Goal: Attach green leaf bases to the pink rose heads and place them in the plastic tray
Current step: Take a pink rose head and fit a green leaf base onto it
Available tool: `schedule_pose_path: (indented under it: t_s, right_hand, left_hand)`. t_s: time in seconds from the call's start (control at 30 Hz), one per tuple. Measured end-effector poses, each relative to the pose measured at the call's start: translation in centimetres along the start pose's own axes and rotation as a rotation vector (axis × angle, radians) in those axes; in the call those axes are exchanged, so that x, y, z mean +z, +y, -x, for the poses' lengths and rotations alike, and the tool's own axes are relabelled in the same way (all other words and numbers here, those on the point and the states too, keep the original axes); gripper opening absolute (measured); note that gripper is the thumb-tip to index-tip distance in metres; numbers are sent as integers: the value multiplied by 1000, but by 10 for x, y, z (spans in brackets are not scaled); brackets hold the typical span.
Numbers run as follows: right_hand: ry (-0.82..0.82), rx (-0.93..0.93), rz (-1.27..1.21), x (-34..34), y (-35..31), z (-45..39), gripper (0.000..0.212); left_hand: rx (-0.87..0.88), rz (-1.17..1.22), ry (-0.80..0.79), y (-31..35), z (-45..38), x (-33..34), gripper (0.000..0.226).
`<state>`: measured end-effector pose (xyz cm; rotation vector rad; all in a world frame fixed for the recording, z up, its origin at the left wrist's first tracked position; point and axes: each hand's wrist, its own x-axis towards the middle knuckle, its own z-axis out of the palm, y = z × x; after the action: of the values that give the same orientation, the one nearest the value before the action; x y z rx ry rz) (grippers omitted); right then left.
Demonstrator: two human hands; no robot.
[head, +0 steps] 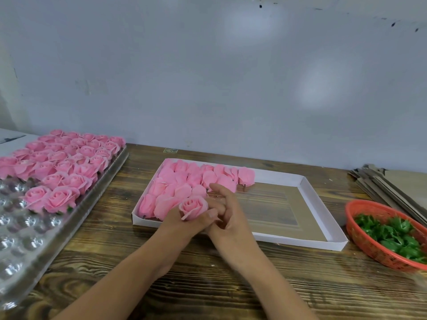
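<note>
Already your left hand (pixel 184 221) gripped a rose (pixel 193 207), bloom up, just near of the box (pixel 321 209). Your right hand (pixel 227 214), curled, worked at its base; whether it pinched anything, you couldn't tell. The tray (pixel 34 229) lay left, nearer your left hand.

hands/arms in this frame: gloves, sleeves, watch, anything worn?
Nothing worn that shows. The left hand and right hand are bare, with no gloves, rings or watch visible. Both forearms are bare to the frame edge, with no sleeves in view. Short fingernails, unpainted as far as visible.
</note>
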<state>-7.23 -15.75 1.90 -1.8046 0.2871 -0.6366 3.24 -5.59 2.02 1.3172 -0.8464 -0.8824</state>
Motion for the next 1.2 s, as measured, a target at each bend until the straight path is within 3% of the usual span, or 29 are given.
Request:
schedule_pose_path:
  t_s: [0.23,0.4,0.67,0.9,1.2]
  right_hand:
    - [69,10,-37,12,-5,6,80]
    - [195,-7,9,16,-7,5,49]
    - [197,-61,-172,22,-5,6,40]
    - [-31,132,-378,14,-9,8,50]
    - [-244,413,-721,10,-18,7,28]
  left_hand:
    - [-18,118,157,-3,-3,3,41]
    - [42,200,217,1,-1,5,48]
    - [42,272,136,3,2,11,44]
    - [23,246,21,3,3,1,69]
    - [43,232,64,2,4,1,76]
